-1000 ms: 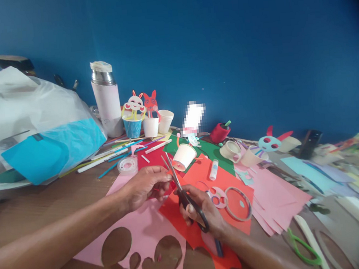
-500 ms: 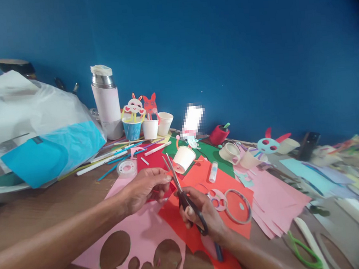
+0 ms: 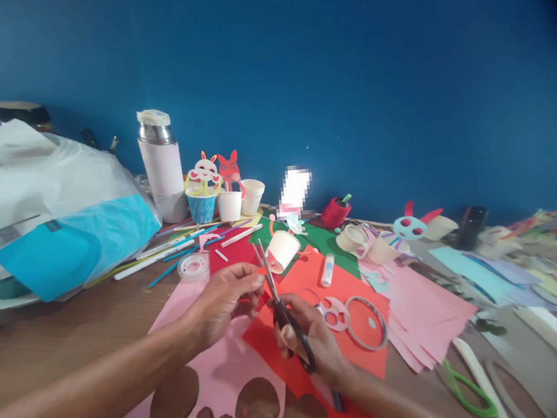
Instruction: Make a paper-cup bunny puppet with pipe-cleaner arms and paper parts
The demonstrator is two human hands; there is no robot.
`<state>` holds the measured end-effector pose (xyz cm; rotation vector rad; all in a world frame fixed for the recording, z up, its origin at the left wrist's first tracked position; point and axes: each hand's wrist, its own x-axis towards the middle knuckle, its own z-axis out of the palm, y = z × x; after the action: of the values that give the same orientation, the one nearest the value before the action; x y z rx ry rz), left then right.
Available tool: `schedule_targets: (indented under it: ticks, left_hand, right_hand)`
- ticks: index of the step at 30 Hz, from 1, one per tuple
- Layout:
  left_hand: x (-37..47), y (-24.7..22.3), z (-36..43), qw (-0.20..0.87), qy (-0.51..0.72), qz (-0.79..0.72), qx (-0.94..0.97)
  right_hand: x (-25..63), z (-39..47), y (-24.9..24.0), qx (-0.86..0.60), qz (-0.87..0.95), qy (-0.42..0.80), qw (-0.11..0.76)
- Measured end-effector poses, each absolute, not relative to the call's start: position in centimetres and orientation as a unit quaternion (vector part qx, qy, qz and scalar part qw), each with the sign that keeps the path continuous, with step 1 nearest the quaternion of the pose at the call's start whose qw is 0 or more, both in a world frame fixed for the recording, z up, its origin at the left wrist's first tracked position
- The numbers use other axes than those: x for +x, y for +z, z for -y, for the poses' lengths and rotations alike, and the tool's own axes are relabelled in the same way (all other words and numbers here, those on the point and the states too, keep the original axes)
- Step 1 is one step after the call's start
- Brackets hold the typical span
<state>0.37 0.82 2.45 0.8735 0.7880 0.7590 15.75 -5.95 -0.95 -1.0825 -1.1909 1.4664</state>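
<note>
My right hand point(image 3: 308, 337) grips black-handled scissors point(image 3: 290, 326), blades pointing up and away and slightly apart. Close to the blades, my left hand point(image 3: 231, 299) is closed in a pinch, with a small piece of red paper point(image 3: 262, 271) at its fingertips, mostly hidden. Below the hands lie a pink sheet point(image 3: 216, 379) with round holes cut from it and an orange-red sheet point(image 3: 266, 341). A pink cut-out with holes point(image 3: 334, 313) and a tape ring point(image 3: 384, 330) rest on the orange-red sheet, right of my right hand.
A white paper cup point(image 3: 282, 251) lies tipped beyond the scissors, near a glue stick point(image 3: 328, 270). Left are a tape roll point(image 3: 193, 266), several pens, a flask point(image 3: 162, 167) and a plastic bag point(image 3: 82, 169). Pink sheets point(image 3: 427, 319) and green-handled scissors point(image 3: 468, 391) lie right.
The view has shifted slightly, so the items on the table sit a little further left. Both hands keep nearly the same pose, with the scissors still beside my left fingertips.
</note>
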Motion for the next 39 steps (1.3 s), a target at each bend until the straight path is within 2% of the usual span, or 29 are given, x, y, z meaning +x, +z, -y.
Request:
schedule_targets:
  ticks: [39]
  left_hand:
    - [-0.04, 1.55, -1.12, 0.766, 0.358, -0.359, 0.395]
  right_hand:
    - [15.83, 6.02, -1.08, -0.441, 0.466, 0.620, 0.452]
